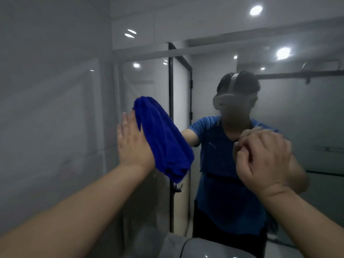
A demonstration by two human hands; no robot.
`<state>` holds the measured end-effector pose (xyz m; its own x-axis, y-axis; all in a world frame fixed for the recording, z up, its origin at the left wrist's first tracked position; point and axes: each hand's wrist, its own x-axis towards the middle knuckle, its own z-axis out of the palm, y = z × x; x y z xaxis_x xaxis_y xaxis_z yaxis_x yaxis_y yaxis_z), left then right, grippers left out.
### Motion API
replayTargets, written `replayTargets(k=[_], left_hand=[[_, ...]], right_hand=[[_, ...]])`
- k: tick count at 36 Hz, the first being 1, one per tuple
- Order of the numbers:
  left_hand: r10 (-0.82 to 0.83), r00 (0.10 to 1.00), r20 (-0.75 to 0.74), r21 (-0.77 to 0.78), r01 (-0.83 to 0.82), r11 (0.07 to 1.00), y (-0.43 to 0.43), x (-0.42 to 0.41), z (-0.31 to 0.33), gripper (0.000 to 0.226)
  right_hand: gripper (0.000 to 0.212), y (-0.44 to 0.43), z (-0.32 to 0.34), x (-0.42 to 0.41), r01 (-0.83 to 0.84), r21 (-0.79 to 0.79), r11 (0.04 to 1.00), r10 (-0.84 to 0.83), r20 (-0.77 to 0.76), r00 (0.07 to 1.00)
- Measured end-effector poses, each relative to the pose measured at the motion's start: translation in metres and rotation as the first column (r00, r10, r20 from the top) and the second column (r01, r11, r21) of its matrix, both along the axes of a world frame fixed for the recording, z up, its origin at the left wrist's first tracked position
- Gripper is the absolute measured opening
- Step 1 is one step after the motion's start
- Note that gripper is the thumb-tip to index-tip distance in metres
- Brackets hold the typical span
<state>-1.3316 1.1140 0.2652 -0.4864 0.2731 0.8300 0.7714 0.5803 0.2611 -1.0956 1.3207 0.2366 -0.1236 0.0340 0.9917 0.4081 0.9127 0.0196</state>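
The left hand (133,144) is flat with straight fingers. It presses the blue cloth (163,140) on the mirror (297,118), near the mirror's left edge. The right hand (264,161) is a tight fist, up in front of the mirror, well apart from the cloth.

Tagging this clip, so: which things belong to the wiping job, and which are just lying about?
In use: cloth; left hand, pressing it flat; mirror.
Idle: right hand, curled and empty; tiled wall; grey fixture at the bottom edge.
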Motion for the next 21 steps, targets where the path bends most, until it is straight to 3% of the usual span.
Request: replayTargets(k=[5,8,10,12,13,17,21], left_hand=[[0.029,1.0,-0.012,0.26,-0.025,0.965,0.0,-0.007,0.07,0.062],[-0.079,0.995,-0.056,0.399,0.095,0.912,0.021,0.007,0.105,0.045],[-0.147,0.985,-0.09,0.378,0.17,0.91,0.042,0.025,0.108,0.058],[-0.159,0.972,-0.175,0.293,0.205,0.934,0.067,0.045,0.096,0.098],[-0.148,0.966,-0.212,0.272,0.204,0.94,0.078,0.053,0.086,0.105],[-0.165,0.928,-0.335,0.238,0.253,0.938,0.106,0.06,0.036,0.088],[-0.169,0.939,-0.299,0.206,0.237,0.949,0.104,0.039,-0.022,0.099]], right_hand=[[0.004,0.006,-0.002,-0.005,-0.008,0.088,0.996,0.012,-0.044,0.999],[0.005,0.004,0.0,-0.005,-0.007,0.105,0.994,0.015,-0.072,0.997],[0.005,0.002,-0.001,-0.005,-0.023,0.107,0.994,0.03,-0.066,0.997],[0.006,0.001,0.0,-0.004,-0.029,0.112,0.993,0.036,-0.065,0.997],[0.006,0.001,0.001,-0.004,-0.027,0.113,0.993,0.035,-0.063,0.997],[0.008,-0.002,0.001,-0.003,-0.004,0.084,0.996,0.009,-0.056,0.998],[0.007,-0.003,0.002,-0.003,0.001,0.087,0.996,0.004,-0.05,0.999]])
